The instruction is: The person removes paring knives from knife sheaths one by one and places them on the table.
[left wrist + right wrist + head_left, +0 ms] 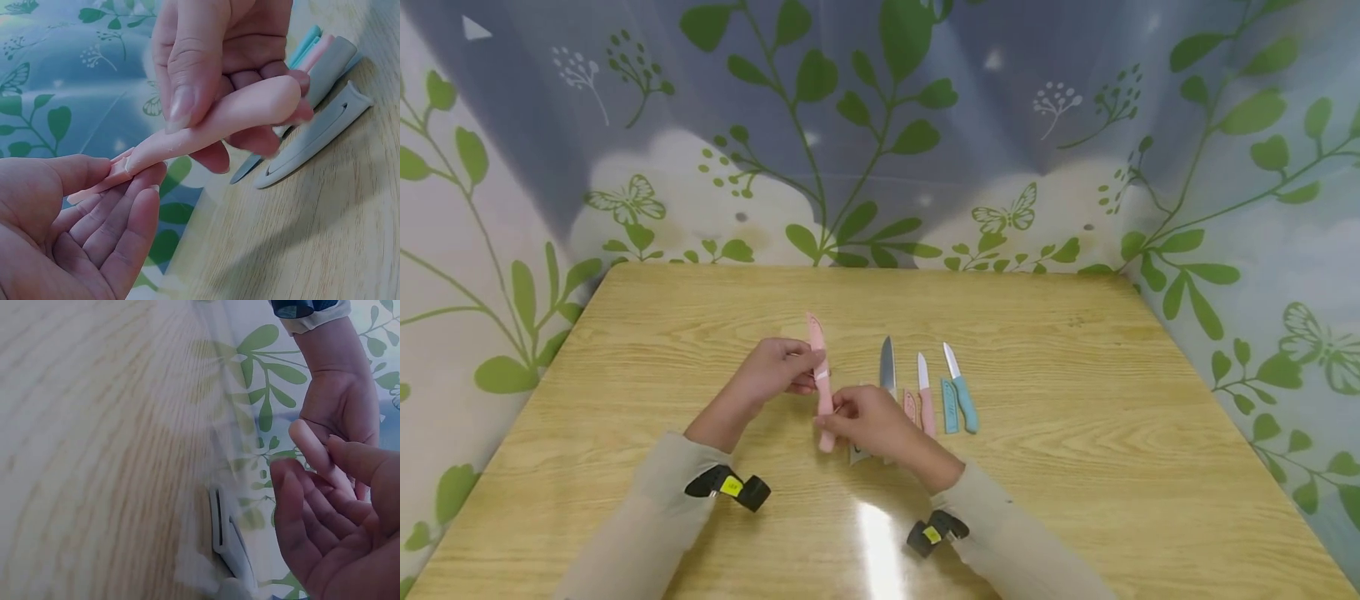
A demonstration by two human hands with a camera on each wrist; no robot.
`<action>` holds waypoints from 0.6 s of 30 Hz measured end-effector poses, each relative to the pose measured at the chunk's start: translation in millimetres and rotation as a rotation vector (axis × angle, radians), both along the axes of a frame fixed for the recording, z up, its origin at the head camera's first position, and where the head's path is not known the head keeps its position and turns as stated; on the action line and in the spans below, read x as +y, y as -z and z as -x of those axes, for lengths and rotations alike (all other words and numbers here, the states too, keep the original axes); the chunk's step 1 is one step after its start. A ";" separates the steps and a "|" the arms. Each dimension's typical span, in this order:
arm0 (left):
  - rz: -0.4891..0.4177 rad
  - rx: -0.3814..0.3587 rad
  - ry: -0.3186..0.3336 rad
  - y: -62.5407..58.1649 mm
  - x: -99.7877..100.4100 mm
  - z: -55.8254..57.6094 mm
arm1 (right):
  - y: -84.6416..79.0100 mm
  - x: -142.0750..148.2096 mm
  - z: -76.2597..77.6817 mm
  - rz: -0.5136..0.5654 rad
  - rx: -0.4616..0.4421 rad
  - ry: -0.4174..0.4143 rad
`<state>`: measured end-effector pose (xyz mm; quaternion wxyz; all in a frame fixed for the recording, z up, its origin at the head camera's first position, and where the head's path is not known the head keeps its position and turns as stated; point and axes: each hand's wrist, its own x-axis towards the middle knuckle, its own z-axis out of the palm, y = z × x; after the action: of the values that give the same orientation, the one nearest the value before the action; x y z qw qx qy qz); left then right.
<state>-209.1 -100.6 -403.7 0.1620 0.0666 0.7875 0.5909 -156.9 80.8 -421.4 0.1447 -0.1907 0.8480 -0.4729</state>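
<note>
A pink knife is held up over the table in both hands, its pink sheath [816,332] pointing away and its handle [219,119] toward me. Sheath and handle meet in one line, and no bare blade shows between them. My left hand [778,367] pinches the sheath near its mouth between thumb and fingers. With thumb and fingertips, my right hand [876,417] grips the handle, as the left wrist view shows. In the right wrist view, the right hand [344,537] partly covers the handle.
Right of the hands lie a larger knife with a bare steel blade [887,360], a small pink knife [923,387] beside its pink sheath [911,406], and a blue knife [964,400] beside its blue sheath [951,408]. A grey sheath [315,137] lies nearby. A patterned curtain [865,183] borders the table.
</note>
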 end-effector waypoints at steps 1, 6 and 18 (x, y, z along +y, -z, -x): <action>0.002 0.002 0.001 -0.8 0.7 -0.9 | 0.7 0.3 -0.4 0.044 -0.046 0.000; -0.023 -0.006 0.001 -3.2 2.7 -3.7 | 2.3 1.4 -1.0 0.195 -0.223 0.012; -0.124 0.006 -0.005 -4.1 10.1 -10.1 | 6.1 3.9 -2.2 0.327 -0.351 0.059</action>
<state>-199.0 -90.5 -399.6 0.1537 0.0764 0.7502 0.6386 -154.7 84.7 -427.5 0.2429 -0.1015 0.7271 -0.6340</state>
